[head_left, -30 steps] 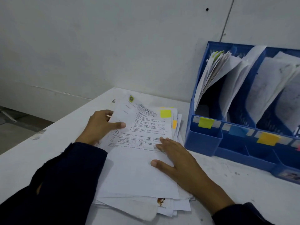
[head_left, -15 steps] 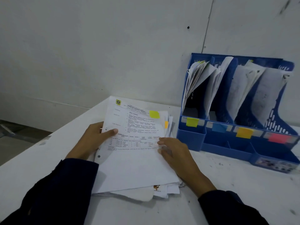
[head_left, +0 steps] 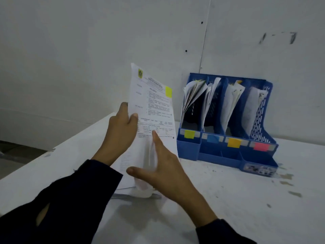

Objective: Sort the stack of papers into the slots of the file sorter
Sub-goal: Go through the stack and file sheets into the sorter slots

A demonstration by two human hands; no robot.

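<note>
White counter point(head_left: 228, 199) against a pale wall. Left hand point(head_left: 119, 131) fingers pinch the limp, light sheet point(head_left: 154, 110) upright by its edge, left of the sorter point(head_left: 226, 155); right hand point(head_left: 163, 164) fingers spread wide. Support the lower half.

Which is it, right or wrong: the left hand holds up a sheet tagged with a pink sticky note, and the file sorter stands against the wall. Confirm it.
Wrong in one respect. In the head view the sticky note on the sheet is yellow-green, not pink. The rest stands: the left hand holds the sheet up, and the blue file sorter stands against the wall.
</note>
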